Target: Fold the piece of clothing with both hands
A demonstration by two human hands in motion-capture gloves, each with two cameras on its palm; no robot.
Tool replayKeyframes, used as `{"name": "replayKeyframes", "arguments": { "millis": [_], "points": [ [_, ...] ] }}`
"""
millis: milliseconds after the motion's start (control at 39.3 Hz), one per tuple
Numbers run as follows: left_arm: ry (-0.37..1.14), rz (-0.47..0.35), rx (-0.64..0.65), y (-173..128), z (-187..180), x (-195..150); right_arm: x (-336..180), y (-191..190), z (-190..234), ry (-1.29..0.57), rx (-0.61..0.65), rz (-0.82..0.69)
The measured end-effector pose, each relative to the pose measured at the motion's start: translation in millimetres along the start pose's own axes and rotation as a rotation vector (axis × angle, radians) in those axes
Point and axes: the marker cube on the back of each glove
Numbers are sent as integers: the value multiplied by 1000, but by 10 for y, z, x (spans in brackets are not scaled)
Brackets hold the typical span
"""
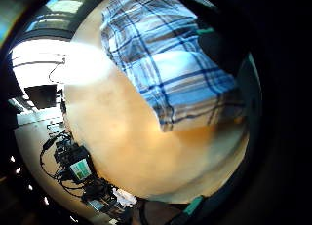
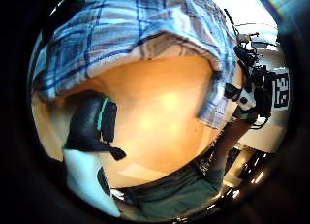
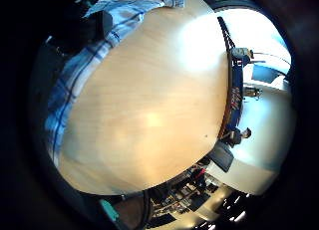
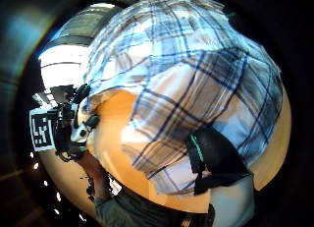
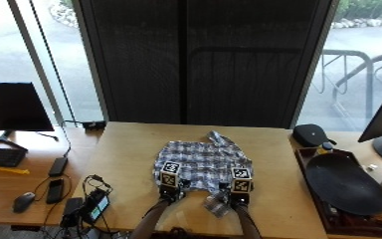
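Both hands, left hand and right hand, gripping the plaid shirt's lifted near edge.

Bare table lies open left of the plaid shirt; at my right a tray with a dark dish stands in the way

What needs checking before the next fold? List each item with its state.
1. Left hand at the near edge of the plaid shirt: ok.
2. Right hand at the same near edge: ok.
3. Near edge lifted off the table, as both thumb side palm views show: ok.
4. Fingers of each hand curled round cloth: cannot tell.
5. Bare table beyond the collar for the fold to land: ok.
6. Shirt lying flat: not ok, far part bunched.
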Motion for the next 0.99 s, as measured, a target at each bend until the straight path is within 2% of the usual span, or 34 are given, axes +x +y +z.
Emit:
{"name": "replayKeyframes", "arguments": {
  "millis": [51, 102, 178, 255, 382, 458, 509, 586, 688, 739, 866, 993],
  "points": [
    [24, -8, -37, 58, 23, 8, 58, -32, 33, 29, 3, 47],
    [32, -14, -42, 93, 36, 7, 55, -77, 51, 12, 33, 20],
    [44, 4, 25, 69, 26, 25, 175, -70, 19, 130, 74, 119],
    [19, 15, 168, -39, -17, 30, 235, -48, -23, 234, 112, 189],
    [-75, 34, 522, -377, -177, 2, 372, -224, 82, 402, 213, 203],
    [-84, 48, 612, -432, -272, 12, 439, -390, 249, 427, 229, 153],
    [-74, 60, 577, -359, -275, 18, 404, -367, 231, 425, 224, 133],
    [-55, 77, 421, -143, -205, 6, 372, -347, 192, 417, 208, 104],
    [-67, 104, 199, 77, -63, -84, 274, -151, 28, 389, 101, 61],
    [-87, 118, 126, 150, -42, -132, 213, -31, -96, 362, 42, 35],
    [-137, 161, 60, 359, -290, -190, 12, 282, -538, 278, -55, -47],
    [-171, 166, 104, 482, -682, -256, -113, 328, -938, 241, -57, -94]
  ]
}}
